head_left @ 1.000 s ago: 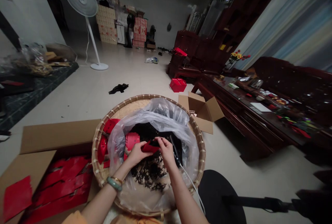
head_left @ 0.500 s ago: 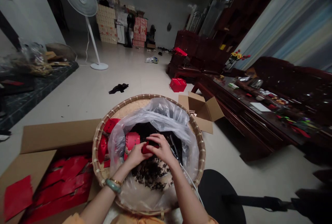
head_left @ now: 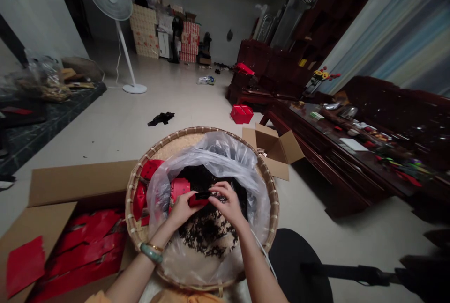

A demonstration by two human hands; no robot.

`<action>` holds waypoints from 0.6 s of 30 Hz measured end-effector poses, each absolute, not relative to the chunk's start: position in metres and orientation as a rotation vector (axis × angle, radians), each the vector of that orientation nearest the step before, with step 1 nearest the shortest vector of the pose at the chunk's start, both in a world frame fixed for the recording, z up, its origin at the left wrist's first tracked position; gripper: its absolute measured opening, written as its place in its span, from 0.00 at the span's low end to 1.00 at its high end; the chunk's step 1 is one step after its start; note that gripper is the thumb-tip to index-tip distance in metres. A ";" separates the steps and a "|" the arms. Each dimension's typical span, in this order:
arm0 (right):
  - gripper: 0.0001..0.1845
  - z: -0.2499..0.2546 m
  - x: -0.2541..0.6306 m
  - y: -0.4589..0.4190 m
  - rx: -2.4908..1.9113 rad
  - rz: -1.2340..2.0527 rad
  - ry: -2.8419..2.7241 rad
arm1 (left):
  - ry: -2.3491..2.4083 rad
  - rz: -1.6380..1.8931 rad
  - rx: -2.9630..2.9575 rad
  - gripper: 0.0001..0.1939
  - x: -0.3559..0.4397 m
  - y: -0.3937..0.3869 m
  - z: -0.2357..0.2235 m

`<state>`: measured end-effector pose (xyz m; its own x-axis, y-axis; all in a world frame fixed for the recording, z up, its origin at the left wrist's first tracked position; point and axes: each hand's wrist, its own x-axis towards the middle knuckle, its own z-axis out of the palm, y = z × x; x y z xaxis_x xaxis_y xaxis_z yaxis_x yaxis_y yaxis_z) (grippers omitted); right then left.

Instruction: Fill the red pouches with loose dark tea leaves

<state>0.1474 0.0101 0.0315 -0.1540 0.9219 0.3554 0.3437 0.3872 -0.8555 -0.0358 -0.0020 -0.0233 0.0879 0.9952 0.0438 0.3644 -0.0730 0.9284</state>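
A round woven basket (head_left: pixel 165 146) sits in front of me, lined with a clear plastic bag (head_left: pixel 218 153) that holds dark loose tea leaves (head_left: pixel 207 232). Over the leaves, my left hand (head_left: pixel 181 209) and my right hand (head_left: pixel 227 203) together pinch a small red packet (head_left: pixel 197 198), fingers closed on it from both sides. A green bangle is on my left wrist. More red packets (head_left: pixel 147 172) lie inside the basket on its left side.
An open cardboard box (head_left: pixel 52 190) with several flat red packets (head_left: pixel 84 247) lies at the left. A smaller open carton (head_left: pixel 274 148) and a red box (head_left: pixel 241 114) are beyond the basket. A dark wooden table (head_left: pixel 337 153) runs along the right. A standing fan (head_left: pixel 112 8) is far left. A black round stool (head_left: pixel 298 270) sits at lower right.
My right hand moved in from pulling the packet's edge and closed over it with the left. The packet now sits lower, just above the tea leaves.
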 end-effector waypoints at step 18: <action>0.12 0.043 0.161 0.004 -1.209 0.592 -1.840 | 1.430 0.989 1.704 0.12 -0.042 -0.005 -0.017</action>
